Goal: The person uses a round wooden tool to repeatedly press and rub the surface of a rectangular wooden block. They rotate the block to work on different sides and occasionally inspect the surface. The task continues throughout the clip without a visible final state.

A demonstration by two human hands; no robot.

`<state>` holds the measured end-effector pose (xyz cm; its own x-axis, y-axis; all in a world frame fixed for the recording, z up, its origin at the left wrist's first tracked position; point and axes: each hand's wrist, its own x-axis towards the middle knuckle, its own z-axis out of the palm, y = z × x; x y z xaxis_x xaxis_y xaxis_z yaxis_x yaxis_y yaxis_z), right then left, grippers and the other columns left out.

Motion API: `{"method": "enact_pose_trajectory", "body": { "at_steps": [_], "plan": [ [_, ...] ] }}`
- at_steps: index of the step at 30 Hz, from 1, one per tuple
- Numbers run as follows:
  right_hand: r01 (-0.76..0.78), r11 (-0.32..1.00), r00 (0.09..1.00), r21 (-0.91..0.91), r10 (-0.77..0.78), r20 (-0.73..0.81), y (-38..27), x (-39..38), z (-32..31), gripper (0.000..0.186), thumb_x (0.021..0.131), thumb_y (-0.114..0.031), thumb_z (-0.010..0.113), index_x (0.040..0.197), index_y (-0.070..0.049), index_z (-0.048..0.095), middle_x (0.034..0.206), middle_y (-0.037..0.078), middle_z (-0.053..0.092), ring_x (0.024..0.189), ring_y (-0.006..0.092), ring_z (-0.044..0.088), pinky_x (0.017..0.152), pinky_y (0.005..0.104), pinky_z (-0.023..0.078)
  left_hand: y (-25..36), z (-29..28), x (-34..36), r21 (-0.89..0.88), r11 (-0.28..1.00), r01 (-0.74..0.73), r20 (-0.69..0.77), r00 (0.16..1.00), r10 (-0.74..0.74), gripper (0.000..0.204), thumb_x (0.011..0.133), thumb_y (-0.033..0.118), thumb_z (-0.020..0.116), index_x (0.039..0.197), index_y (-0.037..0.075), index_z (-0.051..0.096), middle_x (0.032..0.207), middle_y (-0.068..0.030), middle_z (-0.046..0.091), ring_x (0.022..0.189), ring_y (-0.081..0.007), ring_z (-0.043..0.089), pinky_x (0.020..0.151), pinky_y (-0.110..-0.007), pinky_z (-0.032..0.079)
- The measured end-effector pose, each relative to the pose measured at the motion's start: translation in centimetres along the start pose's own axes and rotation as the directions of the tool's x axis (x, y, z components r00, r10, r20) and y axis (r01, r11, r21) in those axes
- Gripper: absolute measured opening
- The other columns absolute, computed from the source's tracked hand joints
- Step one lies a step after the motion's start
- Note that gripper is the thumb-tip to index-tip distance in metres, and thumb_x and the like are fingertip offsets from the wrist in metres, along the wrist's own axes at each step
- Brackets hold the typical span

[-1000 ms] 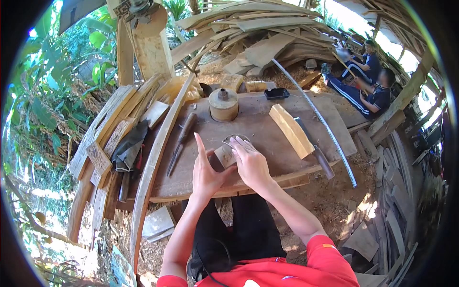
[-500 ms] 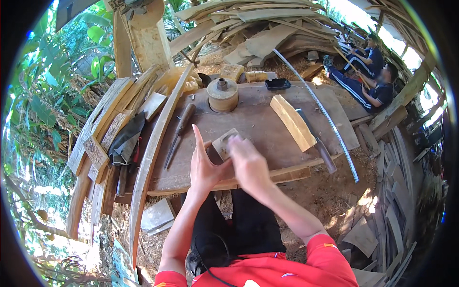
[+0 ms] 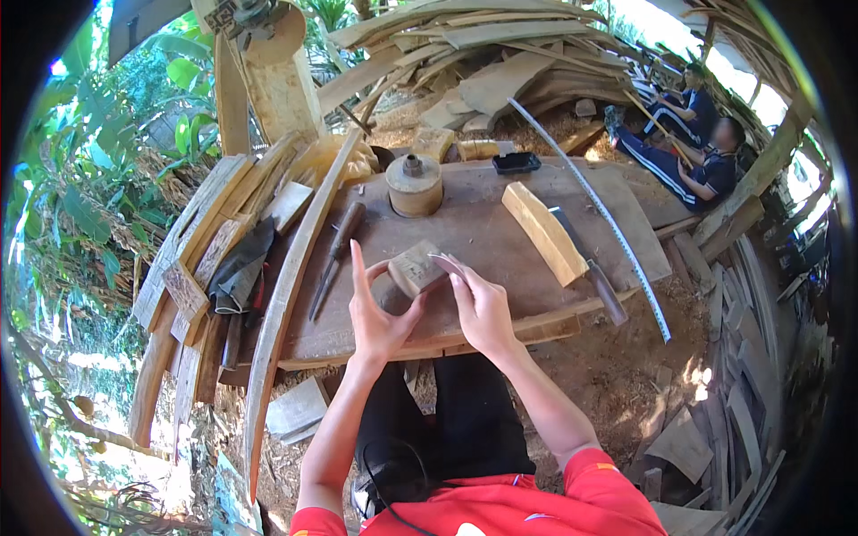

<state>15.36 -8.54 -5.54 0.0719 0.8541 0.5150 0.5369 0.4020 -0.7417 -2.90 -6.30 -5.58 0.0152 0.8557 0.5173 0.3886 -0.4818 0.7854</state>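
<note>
A small pale wooden block (image 3: 409,269) is pinched between the thumb and fingers of my left hand (image 3: 375,314), just above the front of a wooden work board (image 3: 483,223). My left index finger points straight up. My right hand (image 3: 483,308) holds a thin greyish sheet (image 3: 445,263) against the block's right edge. Both hands hover over the board's near edge, with my lap in dark trousers below.
On the board lie a round wooden piece (image 3: 414,185), a long pale wood block (image 3: 542,232), a handled blade (image 3: 597,284), a chisel (image 3: 333,257), a black object (image 3: 517,163) and a long thin metal strip (image 3: 594,210). Planks (image 3: 210,241) are stacked left. Two people (image 3: 702,147) sit far right.
My right hand has slid back and forth over the block and now rests at its right edge. My left hand keeps its grip on the block.
</note>
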Motion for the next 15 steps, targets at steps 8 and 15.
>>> {"method": "enact_pose_trajectory", "body": {
  "at_steps": [8,15],
  "plan": [
    [-0.151,0.978,0.986,0.145,0.160,-0.054,-1.0,-2.2,-3.1,0.033,0.112,-0.016,0.053,0.137,0.001,0.066,0.094,0.019,0.075,0.073,0.0147,0.064,0.071,0.0317,0.051,-0.2,0.9,0.6,0.083,0.994,-0.073,0.042,0.997,0.070,0.118,0.073,0.019,0.093,0.165,0.001,0.021,0.121,-0.0190,0.071,0.113,-0.0358,0.070,0.102,-0.042,0.054],
    [-0.097,0.983,0.995,0.158,0.095,0.019,-3.4,-2.7,-3.4,0.034,0.111,-0.014,0.054,0.141,0.000,0.064,0.113,0.023,0.076,0.092,0.0189,0.075,0.080,0.0349,0.056,-0.5,1.1,0.0,0.226,0.968,-0.110,0.047,0.994,0.102,0.070,0.065,0.025,0.099,0.123,-0.003,0.070,0.112,-0.0194,0.073,0.101,-0.0349,0.073,0.090,-0.041,0.058]
  ]
}}
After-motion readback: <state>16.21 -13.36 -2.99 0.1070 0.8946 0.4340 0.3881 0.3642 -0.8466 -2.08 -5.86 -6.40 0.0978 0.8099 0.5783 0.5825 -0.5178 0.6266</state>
